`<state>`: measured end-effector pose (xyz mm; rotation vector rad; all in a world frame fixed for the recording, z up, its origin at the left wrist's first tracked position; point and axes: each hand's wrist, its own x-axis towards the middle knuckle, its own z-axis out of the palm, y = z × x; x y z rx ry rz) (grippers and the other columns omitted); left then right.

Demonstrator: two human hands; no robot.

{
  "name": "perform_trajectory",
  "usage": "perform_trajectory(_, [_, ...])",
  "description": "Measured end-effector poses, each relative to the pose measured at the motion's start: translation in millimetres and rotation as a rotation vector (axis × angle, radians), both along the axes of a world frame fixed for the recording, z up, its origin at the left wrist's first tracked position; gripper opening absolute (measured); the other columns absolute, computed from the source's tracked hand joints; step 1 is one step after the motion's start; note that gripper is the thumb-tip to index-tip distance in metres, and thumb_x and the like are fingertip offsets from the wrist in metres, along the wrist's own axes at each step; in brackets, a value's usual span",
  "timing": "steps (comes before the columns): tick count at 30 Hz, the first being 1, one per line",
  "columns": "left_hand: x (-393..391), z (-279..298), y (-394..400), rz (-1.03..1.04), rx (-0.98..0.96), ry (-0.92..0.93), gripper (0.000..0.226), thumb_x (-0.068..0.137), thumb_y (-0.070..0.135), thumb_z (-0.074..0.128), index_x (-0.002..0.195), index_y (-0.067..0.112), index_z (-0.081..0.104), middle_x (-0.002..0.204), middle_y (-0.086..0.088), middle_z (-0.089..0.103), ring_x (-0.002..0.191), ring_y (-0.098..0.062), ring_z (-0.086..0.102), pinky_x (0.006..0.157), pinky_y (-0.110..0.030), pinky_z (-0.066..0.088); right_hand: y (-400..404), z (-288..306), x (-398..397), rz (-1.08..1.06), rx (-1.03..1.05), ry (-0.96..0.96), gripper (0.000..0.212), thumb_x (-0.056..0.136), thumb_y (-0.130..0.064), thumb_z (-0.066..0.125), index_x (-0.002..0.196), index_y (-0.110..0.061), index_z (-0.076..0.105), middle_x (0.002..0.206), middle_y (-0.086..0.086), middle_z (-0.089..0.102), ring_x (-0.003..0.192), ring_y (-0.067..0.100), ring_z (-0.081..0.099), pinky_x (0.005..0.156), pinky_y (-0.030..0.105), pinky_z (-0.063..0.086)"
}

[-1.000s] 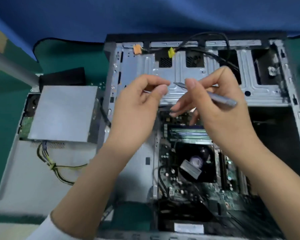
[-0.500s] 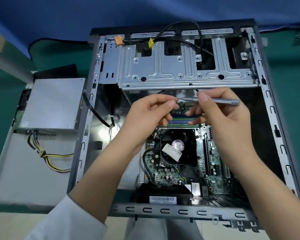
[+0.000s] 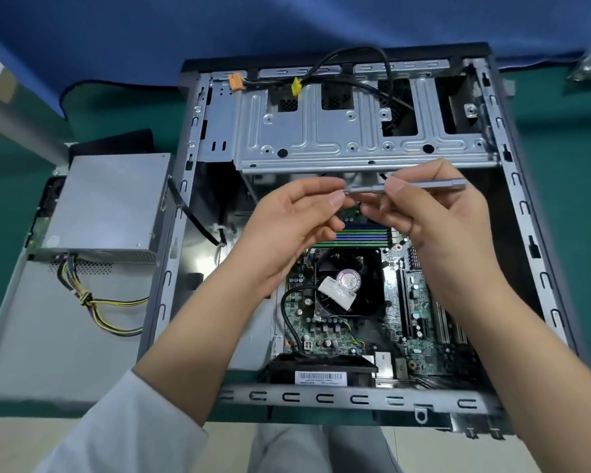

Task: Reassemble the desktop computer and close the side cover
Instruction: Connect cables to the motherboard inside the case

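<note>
The open desktop case (image 3: 526, 213) lies on its side before me, motherboard (image 3: 420, 302) and black CPU fan (image 3: 348, 281) exposed. A metal drive cage (image 3: 321, 138) spans its far end. My right hand (image 3: 437, 227) holds a thin grey screwdriver (image 3: 430, 184) level above the memory slots. My left hand (image 3: 287, 227) pinches at the screwdriver's tip with thumb and forefinger; whether a screw sits between them is hidden. The grey power supply (image 3: 106, 203) rests outside the case on the removed side cover (image 3: 48, 336), left of the case.
Yellow and black power cables (image 3: 110, 312) trail from the power supply across the cover. Black cables with orange (image 3: 236, 81) and yellow (image 3: 296, 85) connectors loop over the drive cage. A green mat (image 3: 560, 138) lies under everything, a blue cloth (image 3: 287, 22) behind. A grey pole (image 3: 17, 128) crosses the far left.
The view has pulled back and tilted down, so the whole case shows. Both hands stay together at the screwdriver tip, now in front of the drive cage rather than over it.
</note>
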<state>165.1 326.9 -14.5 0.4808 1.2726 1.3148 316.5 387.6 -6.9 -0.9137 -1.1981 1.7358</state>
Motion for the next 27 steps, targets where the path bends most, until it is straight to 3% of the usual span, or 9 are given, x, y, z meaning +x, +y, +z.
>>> perform_trajectory(10, [-0.2, 2.5, -2.7, 0.023, -0.017, 0.020, 0.009, 0.088, 0.006, 0.060, 0.095, 0.009, 0.066, 0.077, -0.001, 0.073, 0.059, -0.004, 0.064, 0.056, -0.012, 0.050, 0.9, -0.2, -2.8, 0.011, -0.039, 0.031, 0.018, 0.089, 0.004, 0.055, 0.075, -0.007, 0.053, 0.058, 0.001, 0.055, 0.064, 0.014, 0.059, 0.073, 0.033, 0.057])
perform_trajectory(18, [-0.5, 2.4, 0.1, 0.028, -0.028, -0.002, 0.009, 0.088, 0.007, 0.060, 0.095, 0.009, 0.066, 0.077, -0.001, 0.073, 0.059, -0.004, 0.064, 0.056, -0.012, 0.050, 2.7, -2.0, -2.3, 0.007, -0.031, -0.003, 0.016, 0.089, 0.002, 0.057, 0.076, -0.007, 0.055, 0.059, 0.004, 0.056, 0.077, 0.032, 0.057, 0.072, 0.032, 0.056])
perform_trajectory(23, [-1.2, 3.1, 0.8, 0.039, -0.018, -0.003, 0.009, 0.087, 0.007, 0.061, 0.095, 0.010, 0.065, 0.079, -0.002, 0.074, 0.061, -0.005, 0.066, 0.055, -0.011, 0.050, 3.5, -0.5, -3.4, -0.006, -0.023, -0.010, 0.016, 0.088, -0.002, 0.060, 0.076, -0.009, 0.055, 0.059, 0.004, 0.057, 0.065, 0.020, 0.059, 0.070, 0.032, 0.057])
perform_trajectory(27, [-1.3, 3.2, 1.6, 0.049, -0.022, -0.019, 0.009, 0.086, 0.008, 0.061, 0.094, 0.010, 0.065, 0.078, -0.003, 0.074, 0.066, -0.007, 0.070, 0.055, -0.011, 0.050, 3.1, 0.5, -3.3, 0.031, -0.005, -0.016, 0.011, 0.088, -0.002, 0.059, 0.080, -0.007, 0.055, 0.066, 0.007, 0.056, 0.068, 0.018, 0.058, 0.074, 0.035, 0.057])
